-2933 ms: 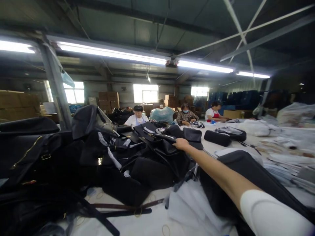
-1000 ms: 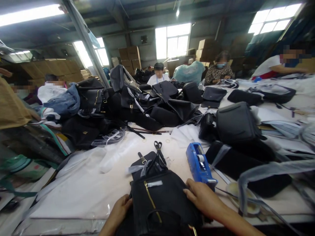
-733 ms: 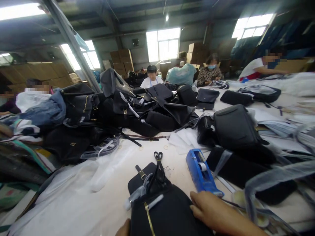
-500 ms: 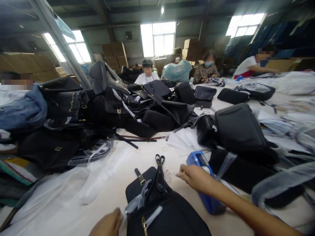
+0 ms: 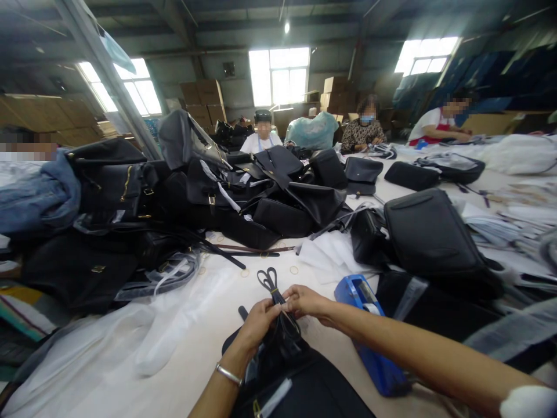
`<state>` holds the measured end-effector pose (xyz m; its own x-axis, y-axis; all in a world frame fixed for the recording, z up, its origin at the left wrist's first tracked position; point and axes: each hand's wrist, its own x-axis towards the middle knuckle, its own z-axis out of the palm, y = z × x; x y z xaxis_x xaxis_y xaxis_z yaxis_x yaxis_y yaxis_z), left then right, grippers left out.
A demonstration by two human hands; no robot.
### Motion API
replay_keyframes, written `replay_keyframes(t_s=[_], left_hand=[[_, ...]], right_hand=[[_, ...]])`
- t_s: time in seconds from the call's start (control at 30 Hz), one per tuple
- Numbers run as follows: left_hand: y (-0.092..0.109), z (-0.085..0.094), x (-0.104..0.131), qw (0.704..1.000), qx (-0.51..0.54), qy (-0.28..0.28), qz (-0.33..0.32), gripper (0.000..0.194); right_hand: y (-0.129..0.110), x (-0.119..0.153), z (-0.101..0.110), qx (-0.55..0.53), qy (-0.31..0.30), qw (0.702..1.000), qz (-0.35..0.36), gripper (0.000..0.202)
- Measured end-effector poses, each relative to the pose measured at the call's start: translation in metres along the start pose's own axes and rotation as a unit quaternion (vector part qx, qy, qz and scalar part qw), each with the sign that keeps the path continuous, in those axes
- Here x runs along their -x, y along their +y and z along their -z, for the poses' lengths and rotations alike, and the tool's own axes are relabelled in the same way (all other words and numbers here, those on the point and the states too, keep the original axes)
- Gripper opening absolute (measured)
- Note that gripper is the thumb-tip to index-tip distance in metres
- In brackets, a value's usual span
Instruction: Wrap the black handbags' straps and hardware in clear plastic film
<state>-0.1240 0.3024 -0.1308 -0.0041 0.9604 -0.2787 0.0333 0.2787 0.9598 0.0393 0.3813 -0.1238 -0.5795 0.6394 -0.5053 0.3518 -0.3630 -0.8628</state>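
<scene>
A black bag (image 5: 315, 380) lies at the bottom centre, with a gold zip pull and a strip of wrapping on its front. From its top rises a looped bundle of black straps (image 5: 268, 281), tied with a yellowish band. My left hand (image 5: 260, 322), a silver bangle at its wrist, pinches the bundle from the left. On the bundle's right side, the fingers of my right hand (image 5: 300, 302) are closed at the band. The two hands' fingertips nearly meet there.
A blue tape dispenser (image 5: 374, 342) stands right of the bag. Piled black bags (image 5: 278, 215) stretch across the table's middle and left, and more bags (image 5: 429, 229) lie at the right. White sheets (image 5: 326, 252) lie between. Several people sit around the table.
My left hand has risen from the bag's lower left to the strap bundle. My right hand has come left from near the dispenser and taken hold there too. The bundle has shifted slightly left.
</scene>
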Motion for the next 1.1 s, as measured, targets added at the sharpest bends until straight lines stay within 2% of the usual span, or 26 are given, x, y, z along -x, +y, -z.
replay_keyframes(t_s=[0.07,0.2,0.37,0.47,0.53,0.67,0.77,0.93,1.1], left_hand=[[0.008,0.000,0.004,0.999,0.035,-0.009,-0.012,0.038],[0.014,-0.001,0.011,0.996,0.079,0.011,-0.026,0.035],[0.007,-0.006,0.012,0.993,0.113,0.039,-0.018,0.031],[0.004,-0.009,0.009,0.992,0.115,0.050,-0.025,0.035],[0.002,-0.011,0.008,0.992,0.110,0.052,-0.025,0.037],[0.001,-0.010,0.008,0.994,0.089,0.060,-0.019,0.034],[0.002,-0.010,0.008,0.995,0.075,0.068,-0.019,0.032],[0.002,-0.014,0.005,0.995,0.050,0.082,-0.014,0.033],[-0.002,-0.020,0.000,0.994,0.012,0.108,-0.022,0.032]], right_hand=[[-0.010,0.002,0.005,-0.012,-0.030,0.999,0.016,0.033],[-0.022,-0.003,0.009,0.005,-0.079,0.996,0.040,0.029],[-0.035,-0.017,0.018,0.102,-0.036,0.989,0.105,0.023],[-0.042,-0.017,0.021,0.168,-0.011,0.974,0.152,0.013],[-0.045,-0.012,0.019,0.195,-0.018,0.966,0.167,0.009],[-0.040,-0.006,0.013,0.207,-0.085,0.965,0.139,0.017],[-0.034,-0.009,0.016,0.196,-0.116,0.966,0.122,0.013],[-0.035,-0.014,0.026,0.218,-0.112,0.964,0.100,0.014],[-0.048,-0.007,0.019,0.269,-0.085,0.957,0.067,0.028]])
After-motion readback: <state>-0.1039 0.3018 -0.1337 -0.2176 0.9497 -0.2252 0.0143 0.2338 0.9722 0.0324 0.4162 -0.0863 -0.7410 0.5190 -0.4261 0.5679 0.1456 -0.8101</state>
